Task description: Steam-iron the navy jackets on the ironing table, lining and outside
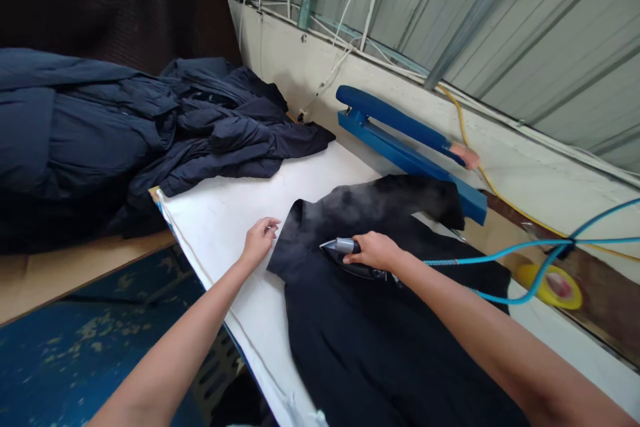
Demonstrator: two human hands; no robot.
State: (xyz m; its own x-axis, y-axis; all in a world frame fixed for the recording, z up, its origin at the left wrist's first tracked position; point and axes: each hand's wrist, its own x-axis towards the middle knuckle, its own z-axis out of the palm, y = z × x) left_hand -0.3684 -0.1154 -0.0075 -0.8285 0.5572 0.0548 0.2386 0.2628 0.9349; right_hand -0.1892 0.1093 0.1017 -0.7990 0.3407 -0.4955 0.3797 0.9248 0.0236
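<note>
My right hand (376,251) is closed around the handle of a steam iron (346,245). The iron rests on a black garment (360,320) spread across a white padded ironing table (235,213), its tip pointing left. Steam drifts above the cloth near the sleeve. Just left of the garment's upper edge, my left hand (260,241) hovers over the white cover with loosely bent fingers, nothing visible in them. Light-blue hoses (493,255) run from the iron to the right.
Dark navy garments (200,120) lie heaped at the left on cardboard (85,277). A blue sleeve board (405,140) stands along the back wall, with a yellow tape roll (553,287) at the right. A teal bottle (306,8) sits on the ledge.
</note>
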